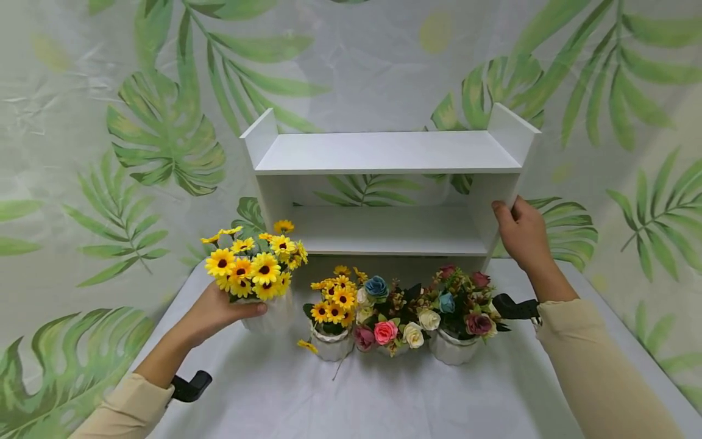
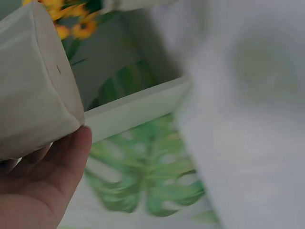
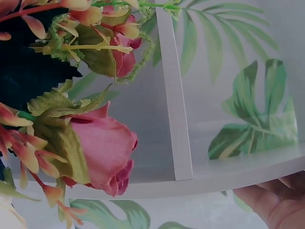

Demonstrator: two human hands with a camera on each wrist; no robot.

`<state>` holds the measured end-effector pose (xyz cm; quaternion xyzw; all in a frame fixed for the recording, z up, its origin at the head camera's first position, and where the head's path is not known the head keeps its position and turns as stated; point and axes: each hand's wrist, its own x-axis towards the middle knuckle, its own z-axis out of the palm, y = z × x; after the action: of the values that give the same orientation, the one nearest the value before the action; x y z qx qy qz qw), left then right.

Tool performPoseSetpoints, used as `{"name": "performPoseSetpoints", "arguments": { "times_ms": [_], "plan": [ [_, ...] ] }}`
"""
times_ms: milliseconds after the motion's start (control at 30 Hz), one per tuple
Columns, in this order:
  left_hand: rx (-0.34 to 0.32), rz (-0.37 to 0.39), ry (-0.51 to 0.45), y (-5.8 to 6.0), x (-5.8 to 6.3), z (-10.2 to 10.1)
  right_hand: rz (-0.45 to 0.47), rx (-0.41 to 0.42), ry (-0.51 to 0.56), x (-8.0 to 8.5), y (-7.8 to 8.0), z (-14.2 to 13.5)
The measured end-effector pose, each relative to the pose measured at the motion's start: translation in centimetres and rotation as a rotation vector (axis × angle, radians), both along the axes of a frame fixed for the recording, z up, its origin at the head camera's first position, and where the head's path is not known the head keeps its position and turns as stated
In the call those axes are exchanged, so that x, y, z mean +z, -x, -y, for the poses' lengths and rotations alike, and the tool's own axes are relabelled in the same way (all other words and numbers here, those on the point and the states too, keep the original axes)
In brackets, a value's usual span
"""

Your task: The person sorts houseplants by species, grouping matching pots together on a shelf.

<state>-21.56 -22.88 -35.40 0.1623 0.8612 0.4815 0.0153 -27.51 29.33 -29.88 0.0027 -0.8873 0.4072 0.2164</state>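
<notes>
In the head view my left hand [image 1: 219,312] grips a white pot of artificial yellow sunflowers [image 1: 255,268], raised above the table at the shelf's left side. The left wrist view shows that white pot [image 2: 33,86] tilted, its base turned outward, with fingers around it. My right hand [image 1: 523,235] holds the right side panel of a white two-tier shelf [image 1: 384,152], thumb on the front edge. In the right wrist view, fingers [image 3: 259,200] curl at the panel's edge, and a pink rose [image 3: 105,148] is close to the camera.
In front of the shelf stand a smaller sunflower pot [image 1: 331,344], a mixed rose arrangement [image 1: 386,332] and another potted rose bunch [image 1: 455,347]. A white cloth covers the table [image 1: 285,396]. Behind hangs a leaf-print backdrop [image 1: 384,67].
</notes>
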Motion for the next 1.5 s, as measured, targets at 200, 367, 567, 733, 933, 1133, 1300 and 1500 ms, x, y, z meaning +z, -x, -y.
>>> {"name": "performPoseSetpoints", "arguments": {
  "times_ms": [200,367,567,733,933,1133,1300,1500],
  "plan": [
    [0.017,-0.038,0.007,0.1,4.5,-0.3,0.011,-0.002,0.003,0.0,0.1,0.0],
    [0.02,-0.076,0.003,0.4,7.1,-1.1,0.018,0.006,-0.002,0.0,0.1,0.2],
    [0.026,-0.095,0.032,0.3,9.6,-1.9,0.019,0.013,0.003,0.0,0.1,0.3],
    [0.029,-0.121,0.019,0.5,12.1,-2.7,0.013,0.087,0.096,-0.2,0.3,-0.1],
    [0.076,-0.145,0.044,1.2,16.4,-4.0,0.019,0.174,0.192,-0.2,0.4,-1.0],
    [0.056,-0.185,-0.007,2.1,20.0,-5.3,0.045,0.2,0.198,-0.1,0.5,-1.1],
    [0.054,-0.209,-0.062,2.5,22.2,-6.5,0.045,0.205,0.192,-0.1,0.6,-1.3],
    [0.104,-0.207,-0.029,3.7,24.1,-7.8,0.055,0.224,0.209,-0.3,0.8,-1.3]
  ]
}}
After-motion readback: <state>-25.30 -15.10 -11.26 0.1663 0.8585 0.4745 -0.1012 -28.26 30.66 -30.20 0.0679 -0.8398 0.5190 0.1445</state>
